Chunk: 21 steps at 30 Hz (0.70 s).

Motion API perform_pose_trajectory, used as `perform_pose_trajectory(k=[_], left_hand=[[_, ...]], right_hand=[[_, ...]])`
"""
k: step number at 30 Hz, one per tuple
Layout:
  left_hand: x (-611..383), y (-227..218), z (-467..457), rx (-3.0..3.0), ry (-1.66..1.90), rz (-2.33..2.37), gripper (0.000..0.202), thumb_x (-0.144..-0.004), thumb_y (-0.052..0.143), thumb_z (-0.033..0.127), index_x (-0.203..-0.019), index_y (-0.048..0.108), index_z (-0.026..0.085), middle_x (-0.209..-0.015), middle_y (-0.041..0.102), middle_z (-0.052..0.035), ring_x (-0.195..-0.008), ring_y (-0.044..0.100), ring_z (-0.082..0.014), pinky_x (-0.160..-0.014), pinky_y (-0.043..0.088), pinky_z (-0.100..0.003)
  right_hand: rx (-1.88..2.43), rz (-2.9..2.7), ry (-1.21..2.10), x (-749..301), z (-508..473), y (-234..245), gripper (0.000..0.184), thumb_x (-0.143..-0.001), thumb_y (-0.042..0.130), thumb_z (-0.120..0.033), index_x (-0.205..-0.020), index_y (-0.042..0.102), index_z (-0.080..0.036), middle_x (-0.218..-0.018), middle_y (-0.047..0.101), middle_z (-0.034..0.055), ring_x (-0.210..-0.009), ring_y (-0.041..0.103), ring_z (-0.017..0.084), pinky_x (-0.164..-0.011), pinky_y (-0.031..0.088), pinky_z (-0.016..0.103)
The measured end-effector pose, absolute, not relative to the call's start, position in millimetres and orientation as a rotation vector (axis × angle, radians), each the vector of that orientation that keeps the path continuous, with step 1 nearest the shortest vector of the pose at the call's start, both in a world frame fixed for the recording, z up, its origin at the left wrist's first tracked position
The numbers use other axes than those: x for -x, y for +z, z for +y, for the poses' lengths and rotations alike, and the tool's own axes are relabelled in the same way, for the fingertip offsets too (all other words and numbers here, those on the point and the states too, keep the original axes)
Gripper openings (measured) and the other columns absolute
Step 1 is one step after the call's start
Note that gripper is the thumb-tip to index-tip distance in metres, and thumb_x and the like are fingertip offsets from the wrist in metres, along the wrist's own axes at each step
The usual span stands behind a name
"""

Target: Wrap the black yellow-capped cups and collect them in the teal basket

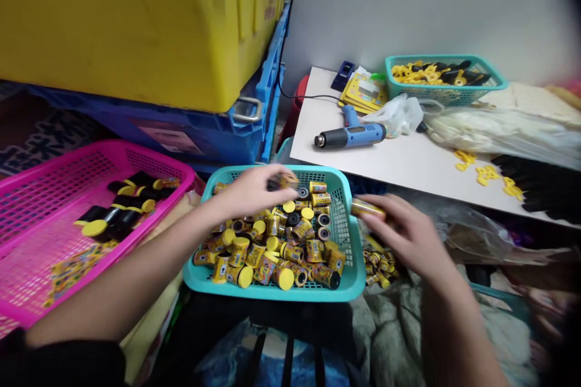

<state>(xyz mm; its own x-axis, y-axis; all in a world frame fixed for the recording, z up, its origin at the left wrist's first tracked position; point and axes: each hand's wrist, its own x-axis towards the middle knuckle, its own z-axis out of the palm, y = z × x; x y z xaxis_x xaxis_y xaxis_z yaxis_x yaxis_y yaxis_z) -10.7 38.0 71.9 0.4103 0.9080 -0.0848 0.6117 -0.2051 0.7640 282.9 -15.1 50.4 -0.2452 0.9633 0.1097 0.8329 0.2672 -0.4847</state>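
A teal basket (349,278) in front of me is full of small yellow-labelled canisters (290,251), some with yellow caps. My left hand (254,190) reaches over the basket's far side with its fingers closed on one canister (287,180), blurred by motion. My right hand (403,227) is just right of the basket rim, fingers closed round another canister (367,208) lying sideways. More canisters (379,266) lie loose under my right hand.
A pink basket (40,254) at left holds black canisters with yellow caps. Yellow and blue crates (136,30) are stacked behind. A white board (399,160) at right carries a blue heat gun (351,133), plastic bags, a teal basket of parts (442,75) and yellow caps.
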Motion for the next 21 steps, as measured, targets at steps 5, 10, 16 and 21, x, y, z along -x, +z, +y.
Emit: perform_pose_trajectory(k=[5,10,16,21], left_hand=[[-115,72,21,-1.907,0.173,0.763,0.067,-0.074,0.066,0.057,-0.127,0.055,0.018,-0.122,0.066,-0.0108,-0.106,0.064,-0.0256,-0.087,0.050,-0.033],[-131,86,9,-2.191,0.105,0.444,0.063,-0.085,0.060,0.048,-0.135,0.049,0.012,-0.137,0.057,-0.0144,-0.123,0.054,-0.0253,-0.101,0.043,-0.032],[-11,63,39,-2.260,-0.138,1.770,0.036,-0.092,0.042,0.044,-0.101,0.063,0.017,-0.105,0.071,-0.0156,-0.101,0.065,-0.0324,-0.082,0.050,-0.041],[23,12,55,-2.157,-0.223,1.851,0.045,-0.083,0.054,0.042,-0.115,0.053,0.011,-0.103,0.070,-0.0215,-0.099,0.066,-0.0371,-0.077,0.051,-0.041]], right_hand=[[2.240,-1.780,0.650,-403,-82,12,0.080,-0.074,0.040,-0.081,-0.116,0.066,-0.019,-0.115,0.059,0.0043,-0.100,0.061,0.018,-0.082,0.052,0.026],[2.361,-1.822,0.603,-427,-79,0,0.083,-0.075,0.032,-0.079,-0.115,0.067,-0.015,-0.117,0.058,0.0078,-0.108,0.058,0.024,-0.096,0.049,0.036],[1.559,-2.312,0.380,-274,10,36,0.044,-0.096,0.038,-0.047,-0.118,0.063,-0.018,-0.116,0.057,0.0072,-0.107,0.055,0.012,-0.097,0.047,0.027],[1.039,-3.021,0.351,-154,85,3,0.040,-0.091,0.046,-0.019,-0.130,0.054,-0.023,-0.123,0.051,0.0067,-0.117,0.047,0.014,-0.103,0.042,0.031]])
